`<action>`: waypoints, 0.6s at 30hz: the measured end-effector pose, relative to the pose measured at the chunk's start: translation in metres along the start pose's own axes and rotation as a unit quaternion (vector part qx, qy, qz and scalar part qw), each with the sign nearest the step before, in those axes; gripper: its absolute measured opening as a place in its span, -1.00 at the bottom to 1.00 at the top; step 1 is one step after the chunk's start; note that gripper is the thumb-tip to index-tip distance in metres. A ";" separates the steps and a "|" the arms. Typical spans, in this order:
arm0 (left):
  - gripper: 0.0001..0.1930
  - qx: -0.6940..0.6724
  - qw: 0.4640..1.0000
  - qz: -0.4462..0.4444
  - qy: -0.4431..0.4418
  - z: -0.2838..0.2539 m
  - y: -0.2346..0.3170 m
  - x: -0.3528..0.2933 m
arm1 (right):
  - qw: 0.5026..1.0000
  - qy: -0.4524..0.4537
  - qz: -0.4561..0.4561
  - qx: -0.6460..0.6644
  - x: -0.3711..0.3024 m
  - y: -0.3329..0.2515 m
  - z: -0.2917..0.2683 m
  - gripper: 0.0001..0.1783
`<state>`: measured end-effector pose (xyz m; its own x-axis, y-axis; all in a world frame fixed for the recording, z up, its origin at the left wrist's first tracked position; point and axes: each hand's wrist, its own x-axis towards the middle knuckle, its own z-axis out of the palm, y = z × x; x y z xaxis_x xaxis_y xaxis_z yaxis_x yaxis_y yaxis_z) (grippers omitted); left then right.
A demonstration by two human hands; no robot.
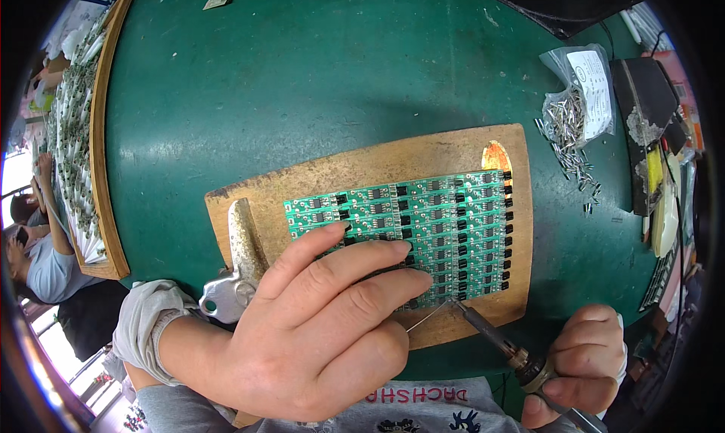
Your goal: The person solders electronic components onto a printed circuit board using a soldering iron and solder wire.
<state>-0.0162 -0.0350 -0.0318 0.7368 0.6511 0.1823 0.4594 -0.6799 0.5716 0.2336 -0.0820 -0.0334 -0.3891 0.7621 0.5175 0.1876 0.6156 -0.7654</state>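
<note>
A green circuit board panel [430, 206] with rows of small black parts lies on a worn wooden board [362, 169]. Across its left part rests my left hand [325, 335], fingertips on the panel. A thin solder wire [427, 317] comes out from under this hand, which seems to pinch it; the thumb is hidden. My right hand [585, 365] is wrapped round a soldering iron [521, 357]. The iron's tip meets the wire's end at the panel's lower edge. A metal clamp-like piece [243, 252] sits on the wooden board beside my left wrist.
A clear bag [581, 93] spills small metal pins [570, 138] on the green table [302, 78] at right. Farther right is a dark box [649, 108]. A wooden-rimmed tray [109, 131] full of parts stands left. Another person [57, 259] sits beyond it.
</note>
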 end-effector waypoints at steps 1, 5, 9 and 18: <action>-0.81 0.003 1.000 0.004 0.001 0.000 0.000 0.000 | 1.000 0.000 0.000 0.000 0.001 -0.001 -0.002 -0.59; -0.82 -0.001 1.000 0.010 -0.008 -0.002 -0.002 0.000 | 0.998 -0.014 0.044 -0.030 0.002 -0.011 -0.001 -0.63; -0.84 -0.009 1.000 0.002 -0.021 -0.006 0.000 0.002 | 0.997 -0.005 0.001 -0.071 -0.020 0.002 -0.008 -0.59; -0.85 0.047 0.996 -0.011 0.073 -0.033 -0.031 0.007 | 0.991 -0.015 -0.004 -0.131 0.006 0.011 -0.002 -0.54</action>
<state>-0.0416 0.0014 -0.0218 0.6495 0.7031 0.2895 0.5231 -0.6895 0.5010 0.2354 -0.0701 -0.0381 -0.4170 0.7532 0.5087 0.4101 0.6554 -0.6343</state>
